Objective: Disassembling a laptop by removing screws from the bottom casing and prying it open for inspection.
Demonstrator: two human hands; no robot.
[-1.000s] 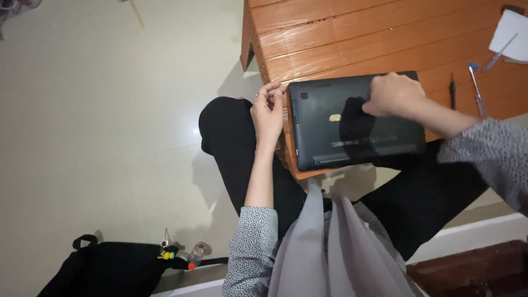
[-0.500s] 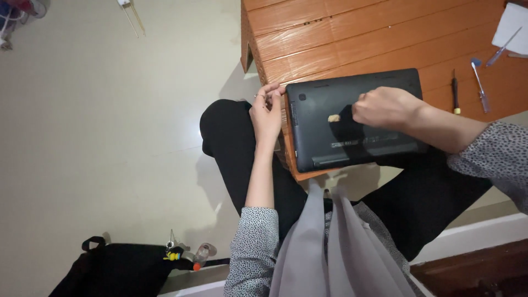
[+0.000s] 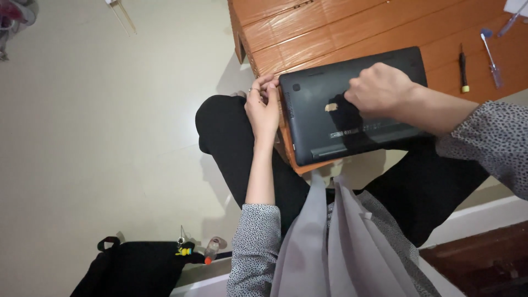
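A black laptop (image 3: 324,126) lies upside down on a low wooden table (image 3: 341,27), its near corner overhanging the edge. My left hand (image 3: 263,107) grips the laptop's left side, fingers pinched at its edge. My right hand (image 3: 379,91) rests curled on the middle of the laptop's underside, near a small gold sticker (image 3: 330,107); whether it holds anything I cannot tell.
Two screwdrivers lie on the table at the right: a black one with a yellow tip (image 3: 463,69) and a clear blue one (image 3: 490,58). A black bag (image 3: 137,269) sits on the pale floor at lower left. My knees in black trousers (image 3: 225,132) are under the table edge.
My right hand has slid left along the laptop's underside, from its right end toward the middle. The left hand has stayed at the left edge.
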